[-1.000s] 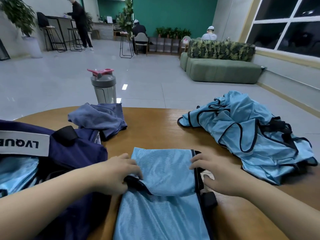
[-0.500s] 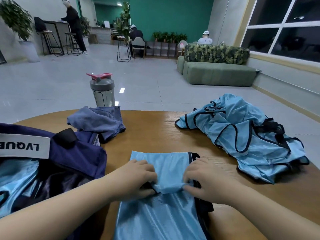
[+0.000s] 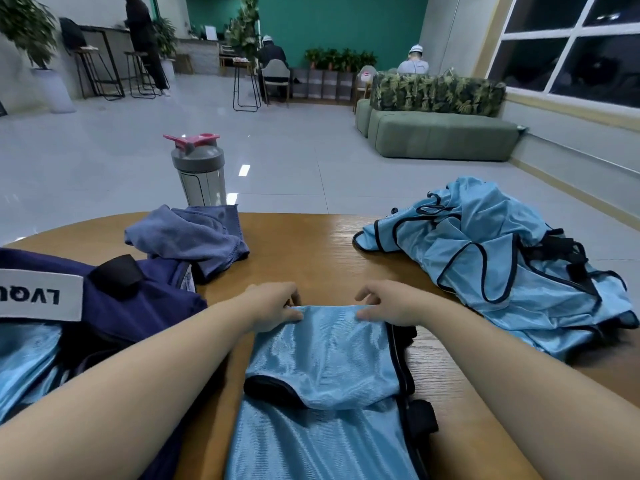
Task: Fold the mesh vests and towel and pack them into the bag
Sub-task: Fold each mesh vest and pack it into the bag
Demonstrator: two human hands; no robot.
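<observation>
A light blue mesh vest (image 3: 322, 362) with black trim lies on the wooden table (image 3: 311, 251) right in front of me, its far part folded back over itself. My left hand (image 3: 273, 306) and my right hand (image 3: 388, 304) pinch the far fold edge, thumbs on top. A heap of loose blue mesh vests (image 3: 502, 265) lies at the right. The crumpled blue-grey towel (image 3: 194, 237) sits at the far left. The open navy bag (image 3: 104, 306) stands at my left with blue cloth (image 3: 24, 368) inside.
A grey shaker bottle (image 3: 201, 171) with a pink lid stands at the table's far edge behind the towel. Beyond the table are a tiled floor, a green sofa (image 3: 440, 133), stools and several people far off.
Both hands moved from the middle of the folded flap, where they bunched the cloth, out to its far fold edge. The flap now lies flatter and reaches closer to me.
</observation>
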